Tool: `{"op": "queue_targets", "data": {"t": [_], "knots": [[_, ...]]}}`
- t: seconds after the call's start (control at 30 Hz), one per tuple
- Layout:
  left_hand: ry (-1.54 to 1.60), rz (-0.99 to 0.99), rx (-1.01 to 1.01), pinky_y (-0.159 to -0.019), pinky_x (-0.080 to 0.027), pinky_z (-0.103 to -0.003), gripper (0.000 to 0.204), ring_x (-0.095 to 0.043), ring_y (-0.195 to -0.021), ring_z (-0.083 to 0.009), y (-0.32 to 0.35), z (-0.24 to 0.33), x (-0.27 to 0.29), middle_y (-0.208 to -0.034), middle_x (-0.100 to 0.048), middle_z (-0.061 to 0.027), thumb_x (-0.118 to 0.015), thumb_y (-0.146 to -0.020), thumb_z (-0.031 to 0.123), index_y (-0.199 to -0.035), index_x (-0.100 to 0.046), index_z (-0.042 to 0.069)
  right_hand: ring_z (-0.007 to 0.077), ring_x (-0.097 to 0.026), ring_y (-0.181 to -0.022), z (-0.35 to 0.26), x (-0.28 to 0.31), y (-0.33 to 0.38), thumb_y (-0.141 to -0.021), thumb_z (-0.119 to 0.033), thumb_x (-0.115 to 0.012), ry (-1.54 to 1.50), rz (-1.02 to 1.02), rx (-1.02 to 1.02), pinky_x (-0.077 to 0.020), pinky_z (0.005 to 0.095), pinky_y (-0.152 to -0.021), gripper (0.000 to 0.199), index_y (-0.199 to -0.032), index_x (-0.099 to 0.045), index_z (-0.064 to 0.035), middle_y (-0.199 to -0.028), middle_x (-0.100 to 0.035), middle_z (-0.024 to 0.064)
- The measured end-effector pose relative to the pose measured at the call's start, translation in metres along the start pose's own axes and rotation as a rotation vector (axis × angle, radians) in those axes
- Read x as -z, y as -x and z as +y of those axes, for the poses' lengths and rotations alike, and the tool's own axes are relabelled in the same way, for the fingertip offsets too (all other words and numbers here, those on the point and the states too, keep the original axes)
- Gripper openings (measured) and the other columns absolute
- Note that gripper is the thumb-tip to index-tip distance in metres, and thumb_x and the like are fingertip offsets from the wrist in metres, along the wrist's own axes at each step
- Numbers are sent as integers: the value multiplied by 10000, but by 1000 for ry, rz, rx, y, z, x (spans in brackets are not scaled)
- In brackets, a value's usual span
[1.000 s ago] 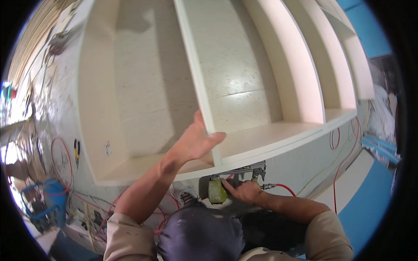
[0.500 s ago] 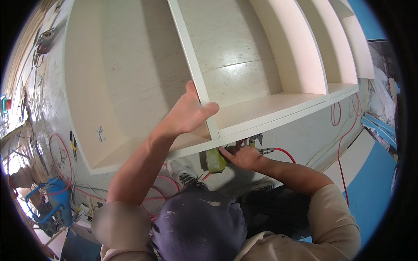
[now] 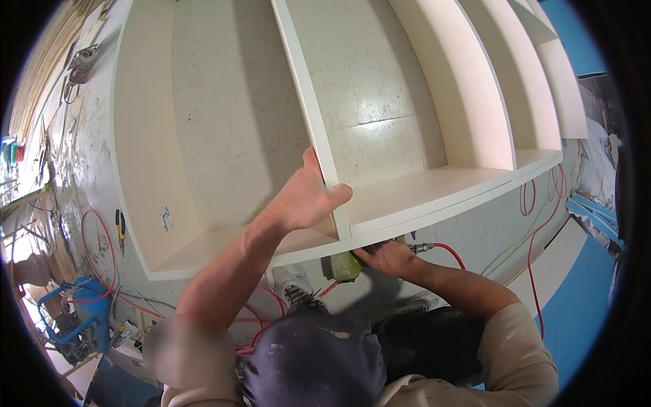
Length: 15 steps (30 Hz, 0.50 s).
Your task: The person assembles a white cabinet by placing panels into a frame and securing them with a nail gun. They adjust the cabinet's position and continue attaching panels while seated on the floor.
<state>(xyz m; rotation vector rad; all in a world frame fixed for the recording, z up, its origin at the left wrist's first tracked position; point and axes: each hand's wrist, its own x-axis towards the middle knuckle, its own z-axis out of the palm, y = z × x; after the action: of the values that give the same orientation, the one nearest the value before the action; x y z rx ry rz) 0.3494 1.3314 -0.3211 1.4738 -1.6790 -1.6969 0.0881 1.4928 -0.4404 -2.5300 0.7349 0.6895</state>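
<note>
A cream-white cabinet carcass lies on the floor, its bottom board running across in front of me. My left hand is closed round the edge of an upright divider panel, close to where the panel meets that board, with the thumb over the right face. Just outside the board, my right hand grips a yellow-green air nail gun. Its upper part is hidden by the board's edge, so I cannot tell whether the nose touches. A red air hose joins the gun through a metal coupling.
Pliers with yellow-and-black handles lie left of the cabinet. Red hose loops trail over the floor near a blue machine. A power tool sits at the far left. Blue-faced panels lie to the right.
The whole scene sits slightly lower in the picture. The nail gun and my right hand are tucked further under the board's edge. My left hand keeps its hold on the divider panel.
</note>
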Motion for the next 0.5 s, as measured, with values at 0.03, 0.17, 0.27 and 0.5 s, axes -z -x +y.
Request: {"op": "queue_targets", "data": {"t": [0.03, 0.17, 0.27, 0.5], "knots": [[2, 3, -11, -1052, -417, -442, 774, -517, -1221, -463, -1, -3, -2, -1373, -383, -314, -597, -813, 246, -1432, -276, -90, 357, -574, -1201, -1, 1, 1, -934, -191, -459, 16, 45, 4, -435, 519, -1025, 644, -1540, -274, -80, -1407, -510, 226], [-13, -11, -14, -1049, -423, -448, 793, -521, -1217, -462, -1, -1, -2, -1381, -378, -317, -599, -809, 250, -1431, -255, -103, 155, -633, -552, 13, -21, -5, -883, -159, -502, 212, 486, 67, -504, 353, -478, 643, -1509, -373, -87, -905, -703, 130], [-15, -2, -5, -1048, -424, -453, 802, -525, -1209, -465, -1, -4, -1, -1387, -372, -319, -604, -805, 254, -1429, -253, -106, 144, -597, -513, 6, -24, -2, -875, -160, -513, 233, 391, 41, -454, 341, -426, 609, -1475, -436, -90, -763, -677, 80], [13, -11, -90, -1090, -375, -440, 705, -462, -1272, -452, -3, -10, 0, -1390, -373, -303, -598, -827, 240, -1422, -349, -45, 159, -538, -442, -7, 9, 27, -876, -156, -522, 129, 317, 87, -380, 345, -370, 549, -1423, -491, -124, -558, -579, 30]]}}
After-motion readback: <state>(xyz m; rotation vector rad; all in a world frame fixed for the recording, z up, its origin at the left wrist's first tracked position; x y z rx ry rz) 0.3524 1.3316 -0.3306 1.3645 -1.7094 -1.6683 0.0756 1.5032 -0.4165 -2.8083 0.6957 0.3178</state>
